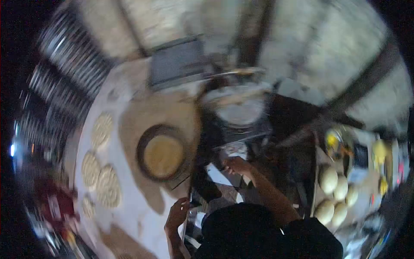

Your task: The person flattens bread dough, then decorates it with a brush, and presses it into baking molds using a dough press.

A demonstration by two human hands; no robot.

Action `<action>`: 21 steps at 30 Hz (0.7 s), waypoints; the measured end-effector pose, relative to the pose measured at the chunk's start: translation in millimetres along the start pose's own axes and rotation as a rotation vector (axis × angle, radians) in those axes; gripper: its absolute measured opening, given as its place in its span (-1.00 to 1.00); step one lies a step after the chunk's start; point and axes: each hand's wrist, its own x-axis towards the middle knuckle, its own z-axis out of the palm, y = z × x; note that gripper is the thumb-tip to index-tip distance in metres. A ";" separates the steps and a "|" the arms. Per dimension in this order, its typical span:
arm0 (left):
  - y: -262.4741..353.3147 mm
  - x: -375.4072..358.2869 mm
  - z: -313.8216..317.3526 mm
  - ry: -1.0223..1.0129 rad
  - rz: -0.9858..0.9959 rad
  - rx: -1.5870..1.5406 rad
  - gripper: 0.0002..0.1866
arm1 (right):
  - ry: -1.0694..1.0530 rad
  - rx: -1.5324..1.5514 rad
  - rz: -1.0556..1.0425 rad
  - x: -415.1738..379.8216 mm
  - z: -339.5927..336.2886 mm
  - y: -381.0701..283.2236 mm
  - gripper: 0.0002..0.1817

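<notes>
On my bench (137,216) sits a dark round vessel (145,140) — probably stiff and weighty, best gripped at opposite rims. Left lie flattened dough rounds (108,186), likely soft, easily torn; lift from beneath. My left hand (176,214) and right hand (238,166) curl loosely — blur hides whether they hold anything.

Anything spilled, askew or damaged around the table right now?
Nothing clearly stands out: the dark round pan sits on the table, and the pale flat rounds lie left of it. Blur could hide small spills.
</notes>
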 end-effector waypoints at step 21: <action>-70.4 54.2 144.1 0.745 0.058 0.098 -0.54 | 0.146 -0.029 -0.046 -86.0 32.9 51.2 -0.53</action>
